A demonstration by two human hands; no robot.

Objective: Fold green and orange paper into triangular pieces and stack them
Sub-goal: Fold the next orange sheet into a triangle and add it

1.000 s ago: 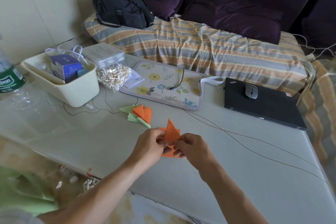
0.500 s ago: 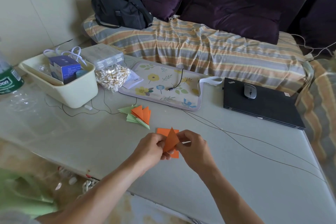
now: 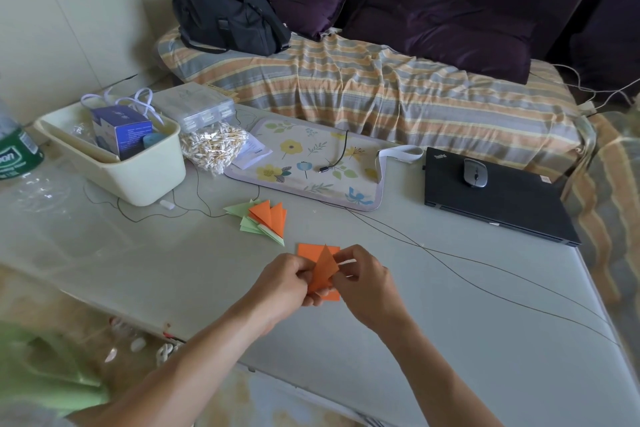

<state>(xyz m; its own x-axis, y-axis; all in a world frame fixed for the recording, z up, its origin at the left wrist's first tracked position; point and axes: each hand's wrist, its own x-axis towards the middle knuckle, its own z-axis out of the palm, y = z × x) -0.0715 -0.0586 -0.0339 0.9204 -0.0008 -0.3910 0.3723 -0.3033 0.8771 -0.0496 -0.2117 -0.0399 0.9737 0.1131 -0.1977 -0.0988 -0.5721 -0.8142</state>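
Pale tabletop [image 3: 450, 340] by a striped sofa. Left hand [image 3: 280, 282] and right hand [image 3: 363, 282] both pinch an orange folded piece [image 3: 323, 269], hiding its lower part and much of the flat orange sheet [image 3: 311, 251] underneath. Since a second ago it's narrower, folded tighter. Finished stack [image 3: 265, 220] sits just beyond.
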